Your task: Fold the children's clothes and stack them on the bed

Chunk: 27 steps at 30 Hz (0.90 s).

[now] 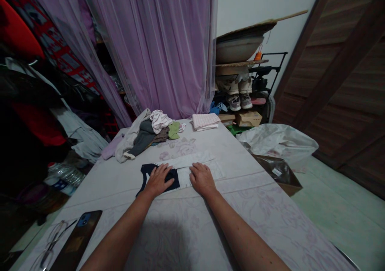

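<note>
A small navy and white garment (147, 169) lies folded into a narrow strip across the patterned cloth surface (252, 207). Its navy end with the neck or arm opening is on the left, and its white part stretches to the right. My left hand (159, 179) rests palm down on the navy part, fingers spread. On the white part lies my right hand (202, 178), fingers slightly bent and pressing on the fabric from above. Neither hand lifts the cloth. The fabric under both palms is hidden.
Behind lie a loose pile of clothes (141, 136) and a folded striped cloth (205, 121). A phone (78, 239) and eyeglasses (54, 239) sit at the front left. Beyond the right edge are a plastic bag (279, 142), an open cardboard box (279, 174) and a shoe rack (243, 90).
</note>
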Tool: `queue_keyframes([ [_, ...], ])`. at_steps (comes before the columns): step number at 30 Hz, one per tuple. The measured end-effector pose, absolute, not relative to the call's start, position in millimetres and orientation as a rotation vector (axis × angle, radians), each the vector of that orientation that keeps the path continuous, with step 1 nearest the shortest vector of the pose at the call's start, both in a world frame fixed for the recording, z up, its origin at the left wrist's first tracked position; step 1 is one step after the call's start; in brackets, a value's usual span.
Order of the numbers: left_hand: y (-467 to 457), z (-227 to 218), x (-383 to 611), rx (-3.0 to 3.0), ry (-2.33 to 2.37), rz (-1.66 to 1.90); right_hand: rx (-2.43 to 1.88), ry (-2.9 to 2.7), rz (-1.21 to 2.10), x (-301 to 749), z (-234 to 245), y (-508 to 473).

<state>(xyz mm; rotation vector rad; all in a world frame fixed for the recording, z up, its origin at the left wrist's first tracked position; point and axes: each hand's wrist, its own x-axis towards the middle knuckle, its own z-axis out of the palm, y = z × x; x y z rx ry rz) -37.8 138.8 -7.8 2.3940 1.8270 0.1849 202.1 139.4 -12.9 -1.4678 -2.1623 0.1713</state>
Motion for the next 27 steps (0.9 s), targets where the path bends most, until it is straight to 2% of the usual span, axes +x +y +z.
queue_keyframes([
  [5, 136, 3, -42, 2.326, 1.77, 0.223, -1.481, -2.189, 0.195, 198, -7, 140],
  [9, 129, 13, -63, 2.328, 1.719, 0.235, -1.295, -2.292, 0.207, 177, 5, 142],
  [14, 120, 26, -89, 2.29, 1.739, 0.161, -1.031, -2.502, 0.212, 149, 17, 151],
  [19, 121, 30, -99, 2.272, 1.705, 0.053, -1.013, -2.664, 0.267, 144, 21, 159],
  [27, 132, 30, -114, 2.41, 1.747, 0.036, -1.291, -2.165, 0.536, 136, -3, 159],
])
